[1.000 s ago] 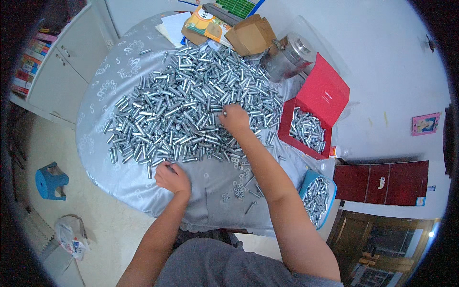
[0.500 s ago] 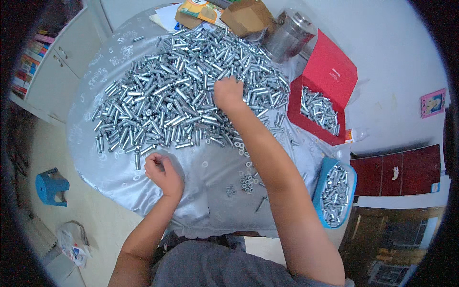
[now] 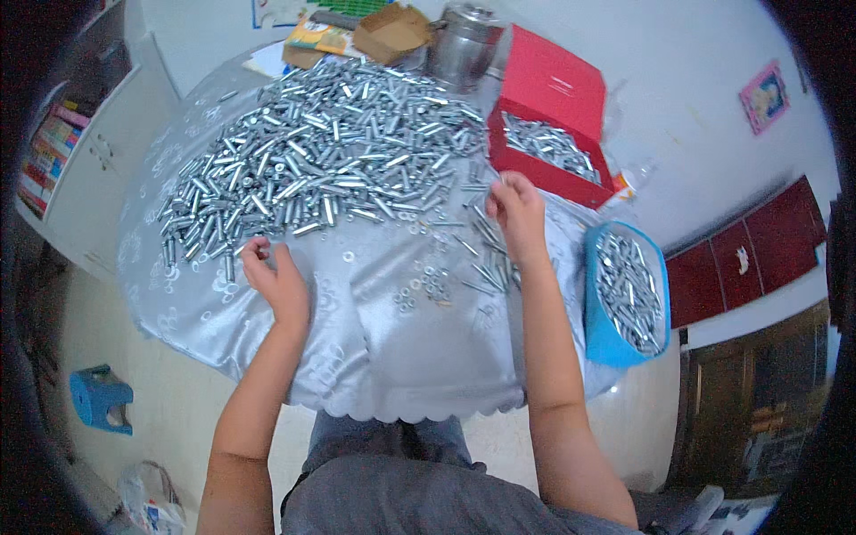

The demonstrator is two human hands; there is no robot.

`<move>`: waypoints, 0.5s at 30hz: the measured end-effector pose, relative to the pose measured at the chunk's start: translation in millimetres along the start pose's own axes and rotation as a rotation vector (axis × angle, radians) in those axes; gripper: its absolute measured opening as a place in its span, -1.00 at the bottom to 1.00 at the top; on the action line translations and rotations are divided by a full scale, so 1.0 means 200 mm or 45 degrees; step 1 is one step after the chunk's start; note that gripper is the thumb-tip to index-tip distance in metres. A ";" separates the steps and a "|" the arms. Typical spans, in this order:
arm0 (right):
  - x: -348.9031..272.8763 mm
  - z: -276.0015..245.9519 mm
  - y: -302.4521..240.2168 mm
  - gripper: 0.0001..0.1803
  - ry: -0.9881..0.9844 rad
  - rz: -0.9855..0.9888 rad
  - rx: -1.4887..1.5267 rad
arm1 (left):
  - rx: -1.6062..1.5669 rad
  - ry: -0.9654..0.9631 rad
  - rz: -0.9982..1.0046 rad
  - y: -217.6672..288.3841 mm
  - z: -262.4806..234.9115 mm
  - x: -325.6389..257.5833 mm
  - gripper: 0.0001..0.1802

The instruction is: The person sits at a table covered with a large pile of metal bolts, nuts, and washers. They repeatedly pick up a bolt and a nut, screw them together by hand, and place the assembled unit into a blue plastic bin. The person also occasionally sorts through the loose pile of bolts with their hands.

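Note:
A big heap of silver metal bolts and sleeves [image 3: 330,152] covers the far half of a round table with a shiny grey cloth [image 3: 392,357]. My left hand [image 3: 278,278] rests at the heap's near left edge, fingers curled and pinched on a small metal piece. My right hand [image 3: 517,209] is at the heap's right edge, fingertips closed on a thin bolt. A few sorted long bolts [image 3: 489,259] lie just left of my right wrist. Small washers and nuts [image 3: 428,285] are scattered between my hands.
A red box [image 3: 557,89] with bolts stands beyond my right hand. A blue tub [image 3: 596,321] full of bolts sits at the table's right edge. A metal pot [image 3: 464,45] and a cardboard box [image 3: 388,31] stand at the back. A blue stool [image 3: 100,397] is on the floor at left.
My right hand has drawn back from the middle of the heap to its right edge. My left hand stays at the heap's near edge.

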State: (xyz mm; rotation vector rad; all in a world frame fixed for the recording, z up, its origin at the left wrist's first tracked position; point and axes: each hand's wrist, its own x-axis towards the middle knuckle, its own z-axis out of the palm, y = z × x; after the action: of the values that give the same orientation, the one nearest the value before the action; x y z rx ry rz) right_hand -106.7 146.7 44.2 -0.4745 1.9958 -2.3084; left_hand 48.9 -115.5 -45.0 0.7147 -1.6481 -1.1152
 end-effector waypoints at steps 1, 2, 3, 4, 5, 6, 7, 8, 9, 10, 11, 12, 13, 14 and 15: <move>-0.09 -0.07 0.00 -0.90 0.063 0.049 0.111 | -0.003 -0.001 0.083 0.00 0.01 0.00 -0.77; -0.19 -0.15 0.00 -0.92 0.132 0.097 0.222 | -0.008 -0.010 0.167 0.01 0.03 -0.01 -0.77; -0.25 -0.21 -0.01 -0.93 0.196 0.145 0.337 | 0.016 -0.034 0.221 0.04 0.04 -0.03 -0.78; -0.29 -0.26 -0.02 -0.93 0.221 0.112 0.415 | 0.028 -0.054 0.313 0.07 0.05 -0.05 -0.78; -0.35 -0.29 -0.02 -0.93 0.251 0.085 0.511 | 0.053 -0.082 0.417 0.08 0.04 -0.06 -0.79; -0.39 -0.32 -0.02 -0.92 0.275 0.056 0.607 | 0.078 -0.105 0.522 0.10 0.03 -0.07 -0.79; -0.42 -0.35 -0.02 -0.92 0.282 0.062 0.656 | 0.062 -0.095 0.711 0.09 0.03 -0.08 -0.80; -0.42 -0.36 0.01 -0.91 0.286 0.072 0.716 | 0.058 -0.109 0.778 0.10 0.03 -0.09 -0.81; -0.42 -0.37 0.02 -0.91 0.290 0.080 0.769 | 0.048 -0.123 0.840 0.12 0.02 -0.12 -0.81; -0.41 -0.37 0.02 -0.90 0.279 0.032 0.801 | 0.041 -0.135 0.903 0.14 0.00 -0.14 -0.81; -0.40 -0.38 0.02 -0.89 0.274 -0.020 0.820 | 0.005 -0.169 0.876 0.17 0.00 -0.19 -0.81; -0.37 -0.40 0.02 -0.88 0.262 -0.066 0.837 | -0.024 -0.197 0.845 0.21 -0.01 -0.24 -0.82; -0.35 -0.43 0.04 -0.84 0.148 -0.135 0.868 | -0.052 -0.226 0.814 0.25 -0.02 -0.29 -0.82; -0.35 -0.43 0.04 -0.84 0.184 -0.146 0.880 | -0.082 -0.251 0.789 0.27 -0.02 -0.32 -0.82; -0.34 -0.42 0.04 -0.83 0.220 -0.155 0.893 | -0.111 -0.277 0.764 0.29 -0.02 -0.35 -0.82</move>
State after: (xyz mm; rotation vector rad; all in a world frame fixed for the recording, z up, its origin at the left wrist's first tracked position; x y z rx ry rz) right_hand -65.8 243.0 13.9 -0.3496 1.0833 -2.9743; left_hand 80.1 -33.9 -20.0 0.0210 -1.8144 -0.8347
